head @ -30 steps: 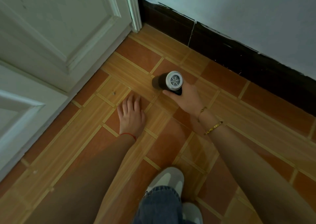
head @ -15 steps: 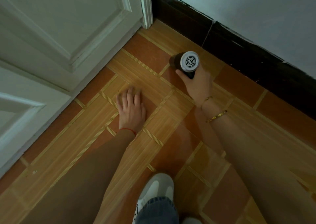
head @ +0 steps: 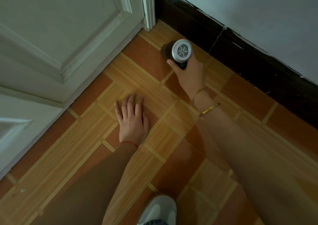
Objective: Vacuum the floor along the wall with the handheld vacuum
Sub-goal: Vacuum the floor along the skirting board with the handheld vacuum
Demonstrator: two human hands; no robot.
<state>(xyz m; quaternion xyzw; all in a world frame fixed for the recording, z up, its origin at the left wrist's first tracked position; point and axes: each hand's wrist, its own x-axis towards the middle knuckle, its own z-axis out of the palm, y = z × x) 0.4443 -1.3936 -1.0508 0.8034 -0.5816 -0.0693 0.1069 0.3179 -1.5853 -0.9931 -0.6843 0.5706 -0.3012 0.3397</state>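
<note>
Progress, judged from position: your right hand wraps its fingers around the handheld vacuum, nozzle down on the floor just beside the dark baseboard, near the door-frame corner. Your left hand rests flat, fingers slightly spread. You cannot tell which stretches are already cleaned; the baseboard run toward the right probably remains.

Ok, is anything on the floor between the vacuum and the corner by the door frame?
Nothing visible. The right hand grips the handheld vacuum beside the dark baseboard, and the tiles up to the door frame look bare. The left hand rests flat on the floor, off that path.
</note>
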